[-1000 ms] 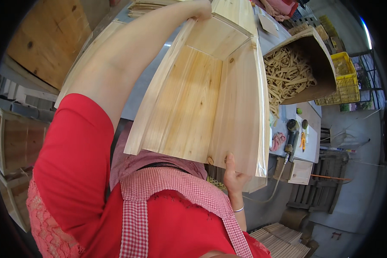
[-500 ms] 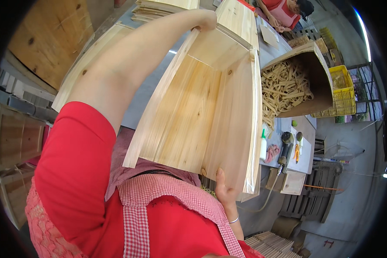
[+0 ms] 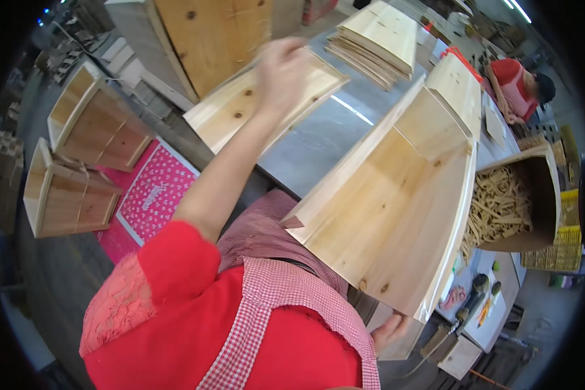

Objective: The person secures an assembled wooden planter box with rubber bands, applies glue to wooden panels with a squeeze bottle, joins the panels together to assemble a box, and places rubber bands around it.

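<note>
Outwardly, plenty of things are crowding the open wooden box [image 3: 377, 221], which is slanting across the three o'clock side of the view, its far end pointing toward two o'clock over the grey table [image 3: 312, 140]. Just beyond its outer wall, a cardboard box [image 3: 545, 192] is leaning with its mouth open, blocking that part of the table. Farther toward four o'clock, a power tool [image 3: 476, 289] is lying near a pink cloth [image 3: 453, 296]. Around one o'clock, a stack of wooden panels [image 3: 377, 39] is resting on the table; at eleven to twelve, a loose knotty panel [image 3: 240, 110] is lying beside a tall knotty board [image 3: 218, 45]. At two o'clock, a co-worker [image 3: 517, 84] in red and pink is standing across the table.

As for containers, the open wooden box is showing its plank bottom and walls, while the cardboard box is holding a tangle of pale flat strips [image 3: 498, 201]. A yellow crate [image 3: 556, 253] is sitting behind it, past three o'clock. Toward nine to ten, two wooden boxes [image 3: 88, 162] are standing beside a pink patterned sheet [image 3: 156, 192].

At five o'clock, the right hand [image 3: 390, 330] is gripping the open wooden box's near edge with its fingers. At twelve, the left hand [image 3: 283, 68] is hovering over the loose knotty panel; its fingers are blurring, so I cannot tell whether they are closed.
</note>
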Demonstrator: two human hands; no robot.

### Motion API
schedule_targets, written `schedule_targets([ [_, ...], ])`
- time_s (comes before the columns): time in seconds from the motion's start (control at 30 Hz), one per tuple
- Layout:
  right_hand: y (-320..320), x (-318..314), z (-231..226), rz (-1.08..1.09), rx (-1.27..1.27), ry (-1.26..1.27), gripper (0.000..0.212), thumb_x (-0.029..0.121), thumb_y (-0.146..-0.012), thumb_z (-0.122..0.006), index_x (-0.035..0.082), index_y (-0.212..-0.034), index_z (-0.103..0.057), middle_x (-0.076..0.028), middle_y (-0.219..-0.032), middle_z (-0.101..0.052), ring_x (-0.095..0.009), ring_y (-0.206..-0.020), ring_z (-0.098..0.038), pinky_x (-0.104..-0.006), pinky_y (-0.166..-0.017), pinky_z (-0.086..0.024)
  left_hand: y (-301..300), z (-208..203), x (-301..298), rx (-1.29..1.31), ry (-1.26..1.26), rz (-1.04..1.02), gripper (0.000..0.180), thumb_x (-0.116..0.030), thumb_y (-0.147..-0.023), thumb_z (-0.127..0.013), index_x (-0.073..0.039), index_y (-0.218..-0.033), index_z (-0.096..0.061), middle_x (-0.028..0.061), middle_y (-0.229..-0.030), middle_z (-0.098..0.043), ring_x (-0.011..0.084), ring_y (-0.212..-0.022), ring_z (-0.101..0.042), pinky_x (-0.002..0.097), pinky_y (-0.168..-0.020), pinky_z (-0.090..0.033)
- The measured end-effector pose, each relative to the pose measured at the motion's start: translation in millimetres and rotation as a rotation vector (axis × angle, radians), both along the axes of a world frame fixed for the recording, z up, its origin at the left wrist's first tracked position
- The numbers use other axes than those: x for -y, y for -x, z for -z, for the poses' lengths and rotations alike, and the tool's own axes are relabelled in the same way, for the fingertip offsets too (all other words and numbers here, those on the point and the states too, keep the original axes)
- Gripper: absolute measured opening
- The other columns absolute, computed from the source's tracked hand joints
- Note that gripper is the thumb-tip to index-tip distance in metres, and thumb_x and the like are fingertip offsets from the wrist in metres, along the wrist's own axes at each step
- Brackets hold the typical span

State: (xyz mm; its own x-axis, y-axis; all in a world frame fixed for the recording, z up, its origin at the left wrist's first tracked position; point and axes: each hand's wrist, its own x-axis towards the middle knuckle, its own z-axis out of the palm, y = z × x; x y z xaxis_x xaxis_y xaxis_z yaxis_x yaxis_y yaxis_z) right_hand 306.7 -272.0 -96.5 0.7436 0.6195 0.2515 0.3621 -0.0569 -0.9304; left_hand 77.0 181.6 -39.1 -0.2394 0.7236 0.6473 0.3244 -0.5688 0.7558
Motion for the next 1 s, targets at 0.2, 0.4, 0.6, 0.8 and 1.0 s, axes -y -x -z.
schedule_targets([
  [0.2,-58,-31,-9,0.237,0.348,-0.021,0.042,0.017,-0.103,-0.042,-0.010,-0.134,-0.049,-0.021,-0.125,-0.060,-0.028,-0.114,-0.058,-0.0404,-0.100,-0.043,154,121,98,0.802,0.844,-0.288,0.044,-0.023,-0.087,-0.074,-0.003,-0.121,-0.054,0.0122,-0.110,-0.060,0.0261,-0.101,-0.059,0.0387,-0.096,-0.048],
  [0.4,-66,-51,-49,0.082,0.273,-0.139,0.042,0.024,-0.106,-0.041,-0.007,-0.134,-0.049,-0.018,-0.120,-0.063,-0.022,-0.105,-0.061,-0.0358,-0.095,-0.048,149,110,89,1.349,0.790,0.345,0.049,-0.017,-0.089,-0.069,0.000,-0.130,-0.050,0.0208,-0.124,-0.058,0.0340,-0.119,-0.057,0.0476,-0.106,-0.044],
  [0.6,-52,-42,-100,0.038,0.401,-0.228,0.035,0.012,-0.103,-0.048,-0.005,-0.134,-0.052,-0.015,-0.118,-0.064,-0.019,-0.101,-0.062,-0.0309,-0.090,-0.050,104,2,114,0.988,0.510,0.381,0.040,0.007,-0.079,-0.060,0.011,-0.118,-0.055,0.0213,-0.115,-0.063,0.0331,-0.103,-0.066,0.0428,-0.095,-0.053],
  [0.8,25,-75,-187,-0.251,1.228,-0.224,0.038,-0.010,-0.084,-0.060,-0.008,-0.121,-0.058,-0.020,-0.113,-0.063,-0.031,-0.101,-0.063,-0.0396,-0.089,-0.052,53,-109,176,-0.326,-0.174,0.266,0.048,0.003,-0.069,-0.060,0.007,-0.117,-0.062,0.0153,-0.103,-0.066,0.0302,-0.091,-0.065,0.0357,-0.078,-0.054],
  [1.0,87,-117,-261,-0.255,1.745,0.105,0.051,0.006,-0.068,-0.076,0.001,-0.116,-0.060,-0.013,-0.113,-0.059,-0.030,-0.108,-0.057,-0.0394,-0.092,-0.044,-16,-155,198,-0.772,-0.694,0.252,0.024,-0.011,-0.076,-0.061,-0.001,-0.097,-0.065,0.0100,-0.094,-0.065,0.0236,-0.089,-0.063,0.0361,-0.073,-0.052],
])
